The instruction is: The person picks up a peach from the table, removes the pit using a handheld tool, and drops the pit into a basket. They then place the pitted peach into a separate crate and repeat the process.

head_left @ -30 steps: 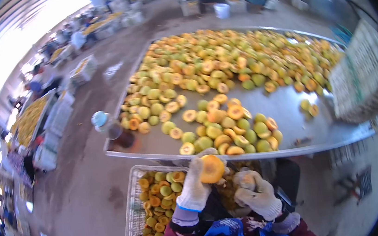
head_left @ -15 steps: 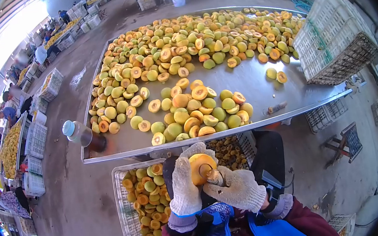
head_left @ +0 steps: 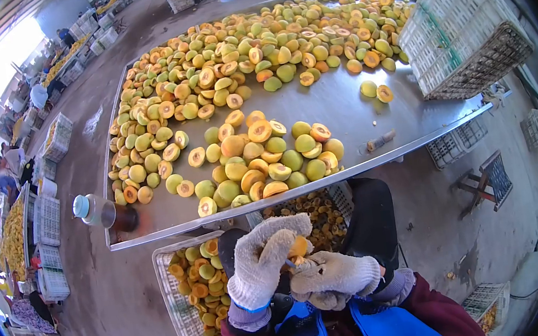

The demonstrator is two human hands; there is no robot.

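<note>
My gloved left hand is closed around a halved orange fruit, which shows between its fingers. Against the fruit's cut side is my gloved right hand, its fingers wrapped round a small tool that is mostly hidden. Below the table edge, a white crate at the left holds fruit halves. Behind my hands, another crate contains small brown pieces, likely pits. A pile of halved fruits lies on the metal table close in front of me.
A larger heap of fruit covers the back of the metal table. A jar with dark liquid stands at its left corner, a tilted white crate at its right. A folding stool is on the floor. People sit far left.
Both hands have come together at the fruit, which has turned and is now mostly covered by my left fingers. The camera view has shifted, so the table sits further left and higher.
</note>
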